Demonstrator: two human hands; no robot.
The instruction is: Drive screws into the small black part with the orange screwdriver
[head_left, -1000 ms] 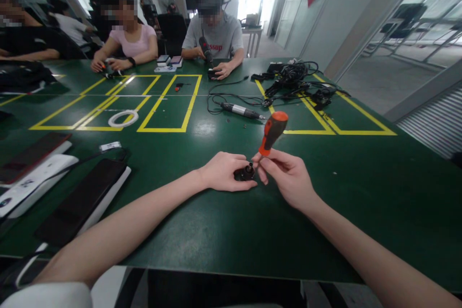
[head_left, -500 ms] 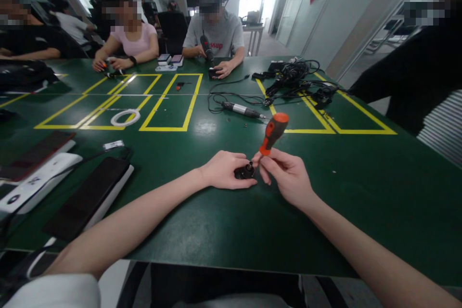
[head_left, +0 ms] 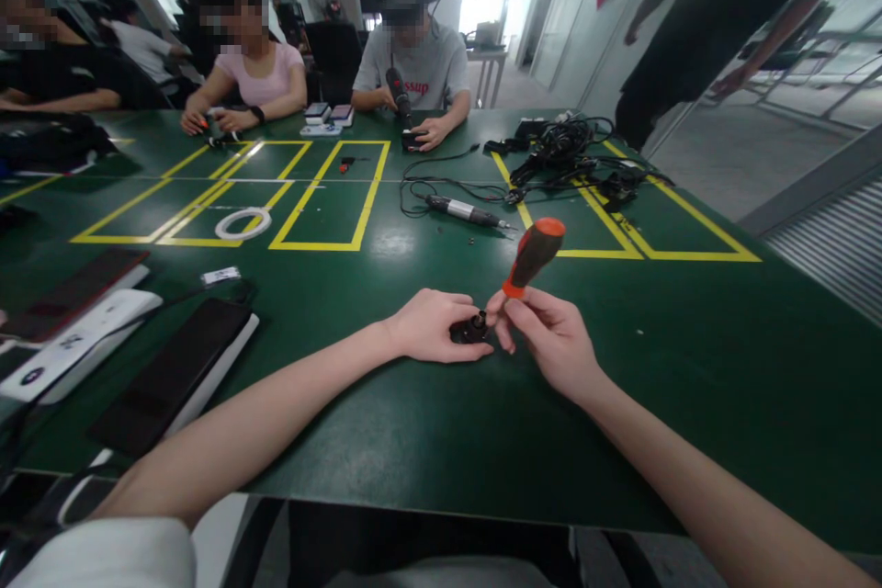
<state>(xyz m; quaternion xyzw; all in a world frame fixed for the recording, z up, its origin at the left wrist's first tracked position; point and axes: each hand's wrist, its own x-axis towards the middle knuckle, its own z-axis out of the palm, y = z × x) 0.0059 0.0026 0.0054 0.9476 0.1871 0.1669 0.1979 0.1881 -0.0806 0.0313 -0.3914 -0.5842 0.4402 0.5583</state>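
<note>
My left hand [head_left: 433,327] lies on the green table, fingers and thumb closed round a small black part [head_left: 469,331] with a short metal post sticking up from it. Just right of it, my right hand [head_left: 551,335] pinches a screwdriver [head_left: 535,255] low down, near the collar of its orange and dark grey handle. The handle leans up and to the right. Its shaft is mostly hidden by my fingers, and whether the tip touches the black part I cannot tell.
Beyond my hands lies a corded electric screwdriver [head_left: 465,210], with tangled black cables [head_left: 565,156] behind it. A white ring [head_left: 243,223] sits within yellow tape lines. Phones on white power banks [head_left: 175,377] stand at left. Co-workers [head_left: 413,64] sit across the table.
The screwdriver handle leans slightly further right than before. My left hand keeps its hold on the black part. At the upper right, a standing person has moved farther back.
</note>
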